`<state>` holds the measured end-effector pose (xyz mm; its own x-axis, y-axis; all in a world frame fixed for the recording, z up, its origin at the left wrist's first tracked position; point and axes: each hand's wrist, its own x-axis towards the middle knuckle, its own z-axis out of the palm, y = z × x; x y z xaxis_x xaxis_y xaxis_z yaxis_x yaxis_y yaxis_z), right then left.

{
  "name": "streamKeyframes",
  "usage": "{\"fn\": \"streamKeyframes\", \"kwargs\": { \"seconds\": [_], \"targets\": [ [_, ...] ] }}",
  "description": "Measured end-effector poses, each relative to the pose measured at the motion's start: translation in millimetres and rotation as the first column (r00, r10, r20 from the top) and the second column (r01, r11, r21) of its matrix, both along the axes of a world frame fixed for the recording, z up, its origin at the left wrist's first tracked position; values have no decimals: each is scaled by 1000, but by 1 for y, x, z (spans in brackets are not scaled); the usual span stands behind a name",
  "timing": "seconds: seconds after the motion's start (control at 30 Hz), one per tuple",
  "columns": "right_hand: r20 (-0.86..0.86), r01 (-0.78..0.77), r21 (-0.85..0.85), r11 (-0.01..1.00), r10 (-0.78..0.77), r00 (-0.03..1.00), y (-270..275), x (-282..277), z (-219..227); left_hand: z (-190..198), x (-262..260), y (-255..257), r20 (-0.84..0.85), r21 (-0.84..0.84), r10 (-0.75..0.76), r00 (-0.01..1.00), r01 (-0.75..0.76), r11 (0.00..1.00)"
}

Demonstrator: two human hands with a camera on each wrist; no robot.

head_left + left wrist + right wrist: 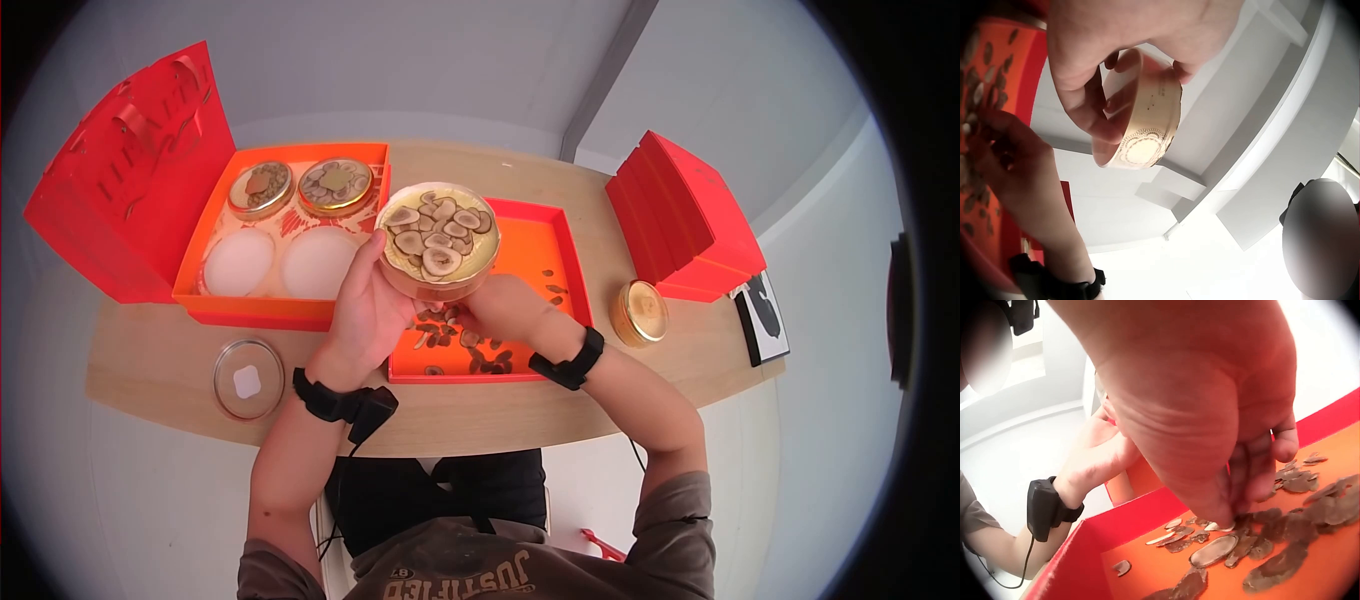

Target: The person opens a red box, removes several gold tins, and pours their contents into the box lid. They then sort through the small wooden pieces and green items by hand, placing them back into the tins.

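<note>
My left hand (pixel 365 315) holds a round clear tub (pixel 1147 119) with a gold printed pattern, thumb and fingers curled about its wall. Brown-rimmed dried slices (pixel 440 235) lie on a yellow lining at its top. My right hand (pixel 510 310) reaches down behind the tub into a red box lid with an orange inside (pixel 530 240). Its thumb and fingertips (pixel 1225 515) come together among loose dried slices (pixel 1279 565), at a pale slice (pixel 1217 527). In the head view the tub and the hand itself hide those fingertips.
An orange box (pixel 290 155) at left holds two filled jars (pixel 337 187) and two round hollows (pixel 318 262). A round lid (pixel 248 380) lies in front. Red bags (pixel 140 180) (pixel 680 220) stand either side. A gold-topped jar (pixel 640 313) sits at right, near a black-and-white box (pixel 765 320).
</note>
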<state>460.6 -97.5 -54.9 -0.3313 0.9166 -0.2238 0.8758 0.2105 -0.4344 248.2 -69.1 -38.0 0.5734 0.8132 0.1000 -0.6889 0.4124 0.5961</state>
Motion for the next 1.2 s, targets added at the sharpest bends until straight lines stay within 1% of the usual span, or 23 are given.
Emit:
{"fn": "streamKeyframes", "kwargs": {
  "seconds": [0.07,0.17,0.2,0.27,0.3,0.37,0.4,0.47,0.53,0.57,0.6,0.63,0.67,0.8,0.87,0.9,0.97,1.0,1.07,1.1,1.13,1.17,1.2],
  "targets": [
    [79,-75,57,996,70,994,0,1,-3,-1,0,1,3,4,-3,1000,3,1000],
    [147,-134,104,986,118,982,-2,2,2,0,0,0,4,10,1,1000,-1,1000],
    [148,-136,103,985,120,982,-2,2,5,3,1,-1,0,-14,16,1000,-16,1000],
    [76,-21,-16,1000,22,997,0,3,11,4,1,-2,-2,-39,34,999,-34,999],
    [77,-24,-16,1000,25,997,1,4,10,3,1,-1,-1,-21,21,1000,-21,1000],
    [-113,-26,178,984,47,992,3,7,6,1,0,0,0,-3,5,1000,-5,1000],
    [-113,-23,178,984,44,993,4,7,4,0,-1,0,9,4,-2,1000,2,1000],
    [-158,-59,227,972,96,983,10,5,1,-3,-1,2,15,16,-15,1000,14,1000],
    [-176,-50,198,979,86,981,15,3,-3,-7,-4,6,34,68,-96,995,94,993],
    [-192,-45,166,985,77,978,18,2,-5,-7,-4,6,33,71,-97,995,95,993],
    [-192,-44,169,985,77,978,22,0,-11,-3,-2,3,24,40,-56,998,55,998],
    [-101,-64,203,977,86,991,26,-1,-16,0,-1,0,13,9,-14,1000,14,1000],
    [-9,-87,236,968,92,996,29,-1,-21,0,0,0,14,12,-15,1000,15,1000],
    [-35,-67,301,951,81,996,23,-8,-16,1,0,0,6,-8,-3,1000,3,1000],
    [30,-125,317,940,122,992,26,-4,-25,0,-1,1,9,-3,-11,1000,11,1000],
    [31,-126,317,940,123,992,24,-5,-18,-1,-1,1,13,0,-11,1000,11,1000],
    [-59,-91,210,973,105,993,16,-3,0,0,-1,1,19,4,-13,1000,13,1000],
    [-55,-92,215,972,105,993,16,3,0,0,-2,0,14,27,-17,1000,16,1000],
    [-179,-64,242,968,109,978,18,22,0,-1,-3,2,17,55,-12,1000,11,998],
    [-172,-71,246,967,116,978,13,23,19,-6,-4,6,17,57,-45,999,44,997],
    [-231,112,85,990,-90,969,3,20,52,-9,-5,7,18,59,-77,997,76,995],
    [-254,287,-84,954,-299,920,-1,23,71,-7,-5,6,25,62,-70,997,68,996],
    [-384,333,6,943,-306,871,2,37,68,-3,-4,4,3,54,-60,998,60,997]
  ]
}}
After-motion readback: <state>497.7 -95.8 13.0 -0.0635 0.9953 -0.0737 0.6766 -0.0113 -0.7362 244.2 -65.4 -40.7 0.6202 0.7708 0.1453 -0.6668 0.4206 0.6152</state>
